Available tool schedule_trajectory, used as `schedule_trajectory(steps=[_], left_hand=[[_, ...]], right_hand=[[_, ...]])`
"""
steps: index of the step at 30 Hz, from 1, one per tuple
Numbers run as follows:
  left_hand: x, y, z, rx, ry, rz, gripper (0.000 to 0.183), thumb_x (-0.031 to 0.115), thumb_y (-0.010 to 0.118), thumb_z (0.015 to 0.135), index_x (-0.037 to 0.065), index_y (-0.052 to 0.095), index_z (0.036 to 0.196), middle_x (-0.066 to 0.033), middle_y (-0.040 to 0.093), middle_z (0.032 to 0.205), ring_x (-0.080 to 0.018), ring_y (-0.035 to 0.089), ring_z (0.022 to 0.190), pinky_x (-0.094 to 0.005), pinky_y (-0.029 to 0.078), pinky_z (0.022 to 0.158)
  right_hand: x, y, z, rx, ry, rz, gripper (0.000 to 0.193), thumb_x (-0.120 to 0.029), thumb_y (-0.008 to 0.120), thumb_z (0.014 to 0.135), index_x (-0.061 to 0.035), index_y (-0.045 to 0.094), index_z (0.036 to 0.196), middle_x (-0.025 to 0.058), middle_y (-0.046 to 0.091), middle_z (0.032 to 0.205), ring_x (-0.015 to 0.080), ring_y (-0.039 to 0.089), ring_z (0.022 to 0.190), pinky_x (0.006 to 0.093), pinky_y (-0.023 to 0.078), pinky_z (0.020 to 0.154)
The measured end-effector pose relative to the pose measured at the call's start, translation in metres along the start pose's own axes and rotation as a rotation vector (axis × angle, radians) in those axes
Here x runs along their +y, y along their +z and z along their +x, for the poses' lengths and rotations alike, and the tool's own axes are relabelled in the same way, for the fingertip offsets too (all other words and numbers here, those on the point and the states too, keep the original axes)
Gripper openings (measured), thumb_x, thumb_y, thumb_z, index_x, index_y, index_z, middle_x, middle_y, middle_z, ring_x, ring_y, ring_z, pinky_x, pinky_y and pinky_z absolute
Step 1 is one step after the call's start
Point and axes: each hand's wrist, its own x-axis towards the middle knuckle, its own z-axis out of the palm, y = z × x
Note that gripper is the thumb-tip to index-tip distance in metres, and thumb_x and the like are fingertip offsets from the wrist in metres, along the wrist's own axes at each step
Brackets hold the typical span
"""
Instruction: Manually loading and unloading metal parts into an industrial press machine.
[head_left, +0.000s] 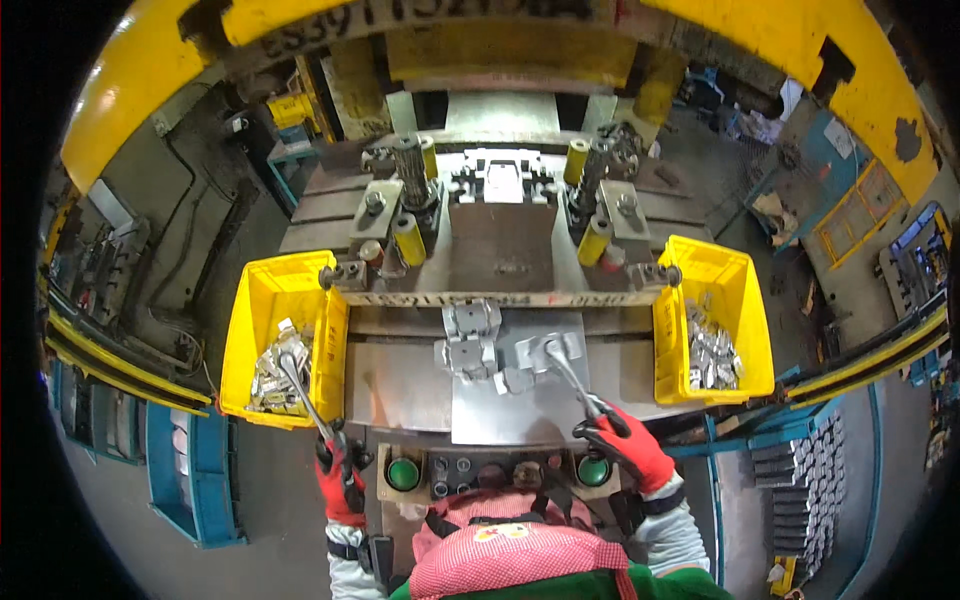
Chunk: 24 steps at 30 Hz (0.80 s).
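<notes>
My left hand (342, 470), in a red and black glove, is closed round a long metal rod-shaped hand tool (303, 392). That tool's rounded tip reaches over the left yellow bin (335, 345), which holds many small silvery metal parts (278, 380). A similar metal hand tool (570, 372) is gripped in my right hand (625, 442), gloved alike. Its tip meets a stamped metal part (535, 352) on the bright metal plate (495, 420); whether it grasps the part I cannot tell. Several more stamped parts (470, 340) lie together left of that tip.
A press die (500, 245) with guide posts and yellow cylinders stands ahead, below a yellow press frame (510, 55). The right yellow bin (755, 345) also holds metal parts. Green push buttons (593, 470) are on the panel near my body. Stacked metal pieces (810, 490) stand lower right.
</notes>
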Motion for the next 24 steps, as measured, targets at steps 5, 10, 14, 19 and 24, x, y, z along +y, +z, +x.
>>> schedule_trajectory(steps=[5,10,14,19,24], left_hand=[[-0.003,0.011,0.008,-0.076,-0.054,-0.054,0.037,0.005,0.050,0.078,0.002,0.040,0.113,-0.0028,0.048,0.068,-0.0113,0.048,0.058,-0.0246,0.043,0.056],[-0.033,0.011,0.021,0.000,-0.123,-0.136,0.030,0.004,0.049,0.078,0.008,0.044,0.107,0.0022,0.040,0.058,-0.0079,0.041,0.045,-0.0223,0.037,0.040],[-0.028,-0.012,0.001,0.143,-0.189,-0.188,0.031,0.007,0.050,0.079,0.011,0.045,0.108,0.0042,0.038,0.055,-0.0068,0.039,0.042,-0.0224,0.035,0.034],[-0.035,-0.053,-0.015,0.250,-0.190,-0.172,0.025,0.010,0.051,0.079,0.011,0.048,0.103,0.0038,0.038,0.054,-0.0074,0.039,0.041,-0.0211,0.033,0.033],[-0.032,-0.039,-0.011,0.409,-0.207,-0.053,0.009,0.021,0.050,0.082,0.014,0.046,0.086,0.0041,0.038,0.053,-0.0084,0.037,0.040,-0.0242,0.033,0.035]], right_hand=[[-0.091,0.014,0.072,0.111,-0.301,-0.009,0.041,-0.016,0.050,0.084,-0.0050,0.038,0.122,-0.0023,0.043,0.074,0.0047,0.043,0.064,0.0203,0.039,0.054],[-0.130,0.008,0.204,0.296,-0.554,-0.275,0.039,-0.021,0.056,0.078,-0.0075,0.045,0.114,0.0021,0.056,0.087,0.0143,0.052,0.074,0.0258,0.041,0.071],[-0.139,0.020,0.252,0.150,-0.432,-0.257,0.029,-0.025,0.058,0.077,-0.0036,0.052,0.096,-0.0031,0.052,0.079,0.0055,0.045,0.072,0.0212,0.038,0.064],[-0.126,0.011,0.271,0.019,-0.409,-0.129,0.026,-0.025,0.059,0.077,-0.0045,0.054,0.093,-0.0034,0.053,0.077,0.0058,0.046,0.068,0.0221,0.039,0.062],[-0.136,0.001,0.265,0.201,-0.346,-0.459,0.027,-0.023,0.056,0.077,-0.0021,0.053,0.094,0.0016,0.055,0.078,0.0095,0.047,0.069,0.0242,0.040,0.064]])
